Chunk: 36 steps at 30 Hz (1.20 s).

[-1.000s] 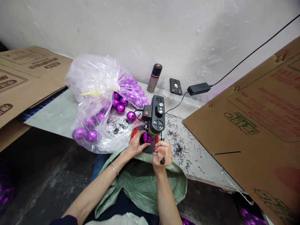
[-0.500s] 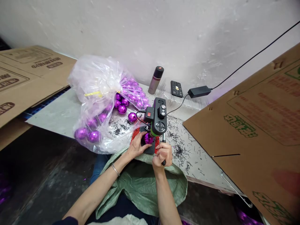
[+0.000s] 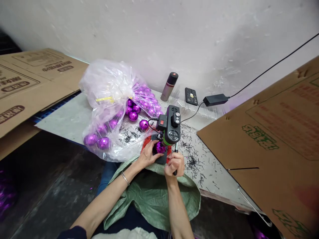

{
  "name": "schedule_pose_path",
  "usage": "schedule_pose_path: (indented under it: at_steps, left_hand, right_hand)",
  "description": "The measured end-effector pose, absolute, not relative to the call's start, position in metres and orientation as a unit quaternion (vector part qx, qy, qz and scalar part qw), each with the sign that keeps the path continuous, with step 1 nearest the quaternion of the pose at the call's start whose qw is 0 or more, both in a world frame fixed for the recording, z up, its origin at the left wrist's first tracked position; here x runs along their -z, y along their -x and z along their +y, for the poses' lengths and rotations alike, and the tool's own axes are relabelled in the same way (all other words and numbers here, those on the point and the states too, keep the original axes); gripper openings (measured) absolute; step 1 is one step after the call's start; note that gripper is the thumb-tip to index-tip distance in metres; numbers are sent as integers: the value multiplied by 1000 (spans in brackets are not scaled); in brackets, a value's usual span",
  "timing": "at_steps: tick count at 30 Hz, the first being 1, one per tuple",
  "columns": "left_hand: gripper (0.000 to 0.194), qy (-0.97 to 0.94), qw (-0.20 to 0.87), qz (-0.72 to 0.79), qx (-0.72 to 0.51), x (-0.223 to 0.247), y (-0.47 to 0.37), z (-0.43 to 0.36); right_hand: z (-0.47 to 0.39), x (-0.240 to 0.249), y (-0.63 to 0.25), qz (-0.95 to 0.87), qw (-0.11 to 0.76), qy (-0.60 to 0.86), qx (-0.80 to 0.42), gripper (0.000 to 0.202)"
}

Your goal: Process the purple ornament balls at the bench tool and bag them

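Note:
My left hand [image 3: 149, 154] has thumb and fingers curved round a shiny purple faceted ball [image 3: 160, 147], which sits under the head of a small black bench machine [image 3: 171, 127]. Wrapped round the machine's lever handle [image 3: 175, 172] is my right hand [image 3: 174, 164], just right of the ball. The machine stands on a dark base over a red patch, partly hidden by my hands. Another purple ball [image 3: 144, 124] lies loose to its left. Further left, a clear plastic bag [image 3: 109, 83] holds several more such balls.
Short black bits [image 3: 191, 159] litter the tabletop. Behind the machine are a bottle [image 3: 169, 87], a phone [image 3: 191, 96] and a power adapter [image 3: 215, 99] with its cable. Cardboard boxes flank both sides, one left [image 3: 37, 79], one right [image 3: 274, 132]. Green woven cloth [image 3: 149, 199] lies over my lap.
The whole view has shifted slightly, so things sit a little further right. Both hands keep their places at the ball and the lever, with little visible movement.

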<state>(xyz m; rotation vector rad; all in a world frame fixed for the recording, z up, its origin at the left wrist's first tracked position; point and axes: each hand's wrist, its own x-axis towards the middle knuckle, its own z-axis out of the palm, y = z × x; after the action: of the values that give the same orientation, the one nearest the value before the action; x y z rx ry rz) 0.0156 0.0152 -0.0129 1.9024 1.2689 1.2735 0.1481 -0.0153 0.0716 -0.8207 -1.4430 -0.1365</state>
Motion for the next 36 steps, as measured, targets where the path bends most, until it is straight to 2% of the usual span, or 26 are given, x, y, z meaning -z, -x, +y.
schedule_pose_path:
  at_steps: [6,9,11,14,15,16,18,19,21,23,25,27,30,34,36]
  left_hand:
    - [63,-717,243,446,-478,13,-14,11]
    - [58,-745,215,426,-466,16,-5,-19]
    - [68,-767,197,421,-443,16,4,-44]
    - [100,-775,187,438,-415,2,22,-60]
    - [99,-768,181,449,-419,-7,28,-54]
    - [87,-756,172,463,-430,-17,34,-42]
    - [51,-709,143,508,-467,-40,43,-4]
    - [43,-677,133,545,-476,-50,46,20]
    - [38,-615,147,649,-422,-68,49,66]
    - [38,-585,191,726,-307,-79,49,102]
    - [38,-578,234,749,-225,-83,48,123]
    - [37,-579,284,735,-211,-83,49,131]
    - [41,-520,357,707,-320,-81,56,118]
    - [62,-395,455,582,-546,-74,59,57]
    - [68,-395,498,515,-575,-65,50,19]
  right_hand:
    - [-15,-127,-149,-610,678,410,-5,38]
    - [-19,-133,-149,-608,674,419,-19,38]
    - [-23,-126,-149,-621,664,416,-14,38]
    - [-28,-111,-150,-638,650,413,-10,38]
    - [-29,-108,-150,-640,648,413,-11,38]
    - [-29,-105,-150,-638,650,413,-12,38]
    - [-28,-104,-149,-632,654,415,-12,39]
    - [-28,-105,-149,-630,656,416,-10,39]
    - [-27,-107,-148,-633,655,414,-5,38]
    - [-26,-108,-148,-639,654,405,2,37]
    - [-26,-109,-149,-646,652,396,7,36]
    - [-26,-109,-150,-650,649,395,7,35]
    - [-26,-111,-150,-649,647,400,0,35]
    - [-25,-120,-148,-637,656,404,-13,35]
    - [-25,-125,-146,-632,660,406,-19,36]
